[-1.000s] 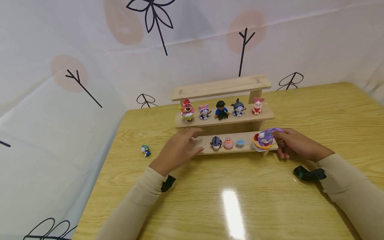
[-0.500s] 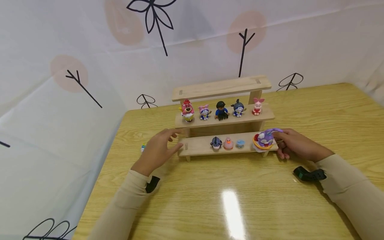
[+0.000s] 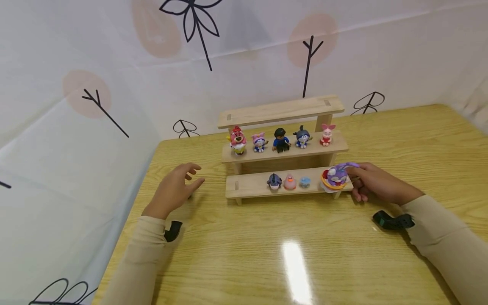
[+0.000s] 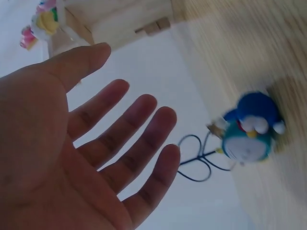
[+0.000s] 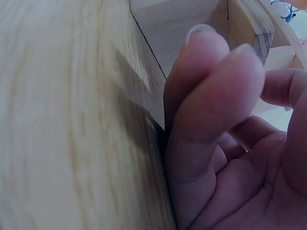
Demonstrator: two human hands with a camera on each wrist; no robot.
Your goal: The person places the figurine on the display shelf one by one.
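My left hand [image 3: 172, 189] hovers over the left part of the table, fingers spread and holding nothing. Close by its fingertips, in the left wrist view, a small blue and teal figurine [image 4: 249, 127] lies on the tabletop; the hand hides most of it in the head view. At the right end of the low shelf step, my right hand [image 3: 379, 183] holds a purple rabbit figurine [image 3: 337, 177] with a red and orange base, fingertips behind its long ear. The right wrist view shows curled fingers [image 5: 216, 96] low against the table, the rabbit out of sight.
On the low step [image 3: 248, 186] of the wooden shelf sit a grey donkey figurine [image 3: 274, 181], a pink bird figurine [image 3: 290, 182] and a small light-blue piece [image 3: 304, 182]. Several figurines line the middle step [image 3: 244, 158]. A patterned cloth [image 3: 251, 76] hangs behind.
My left hand has moved left, away from the shelf's low step to above the blue figurine, now mostly covering it. The right hand and the rabbit figurine have stayed in place.
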